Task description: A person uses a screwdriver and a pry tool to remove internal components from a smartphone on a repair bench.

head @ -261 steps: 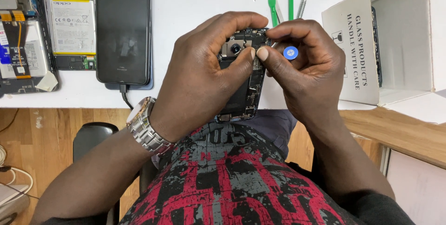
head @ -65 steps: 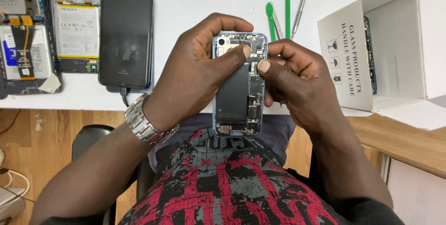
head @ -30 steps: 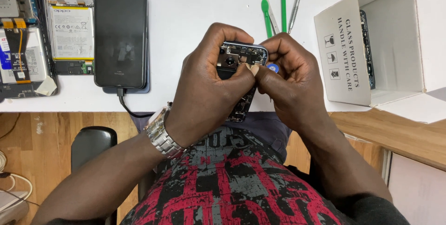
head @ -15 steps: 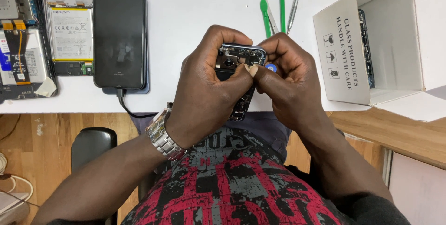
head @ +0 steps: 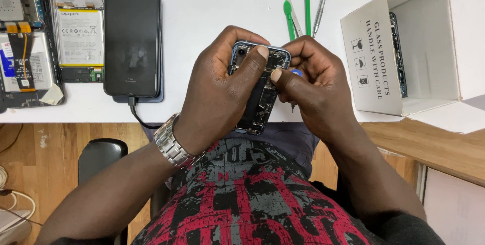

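Currently I grip the opened phone [head: 260, 93] above the desk [head: 227, 17] edge in my left hand [head: 222, 93]; my right hand [head: 308, 85] pinches a blue-handled tool [head: 297, 73], working the upper board. Next move probably demands steady, precise pressure.

You sit at a white, evenly lit tabletop [head: 227, 7] with a pale wooden edge strip [head: 429, 144] on your right. Below it lies a light brown wood-plank floor [head: 55, 144], and a black chair seat [head: 101, 156] stands under the tabletop.
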